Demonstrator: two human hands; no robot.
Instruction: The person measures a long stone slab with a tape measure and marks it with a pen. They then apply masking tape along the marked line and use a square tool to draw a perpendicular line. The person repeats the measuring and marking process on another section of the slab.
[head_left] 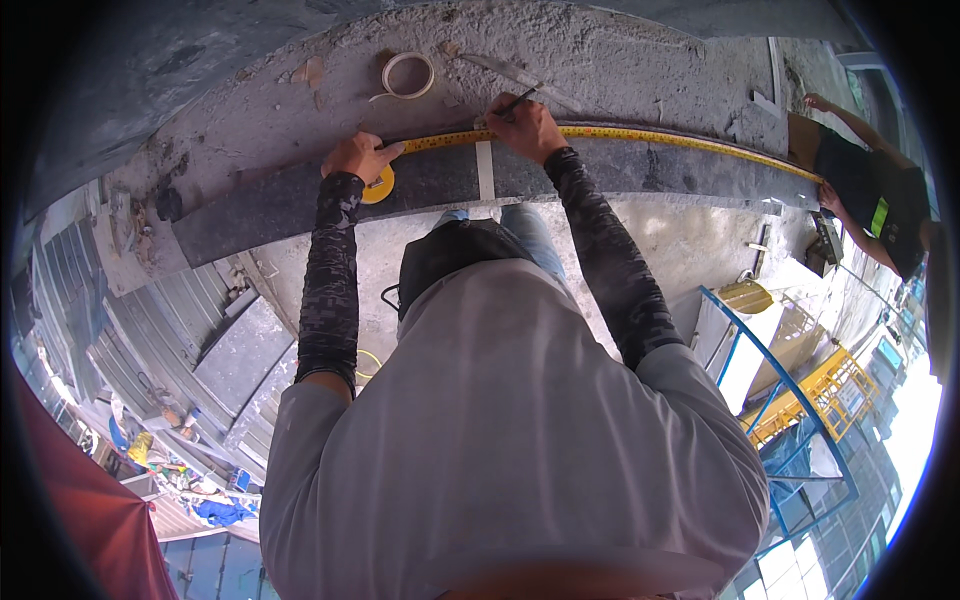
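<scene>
My left hand (pixel 356 157) is closed around the yellow case of a tape measure (pixel 378 187), its index finger reaching along the blade. The yellow blade (pixel 650 136) stretches right along the dark slab (pixel 620 172), passing by my right hand. In my right hand (pixel 530 131) is a thin dark pen or pencil (pixel 522 99), pinched between the fingers; its tip is hard to make out. Below that hand a narrow white strip (pixel 486 172) crosses the slab. At the far right, a co-worker's hand (pixel 829 197) is at the other end of the blade.
A roll of pale tape (pixel 429 76) and a long flat blade-like strip (pixel 520 77) lie on the rough concrete (pixel 640 60) beyond the slab. The co-worker (pixel 880 180) stands at the right. Blue metal framing (pixel 780 370) rises at right; corrugated sheets (pixel 150 310) lie at left.
</scene>
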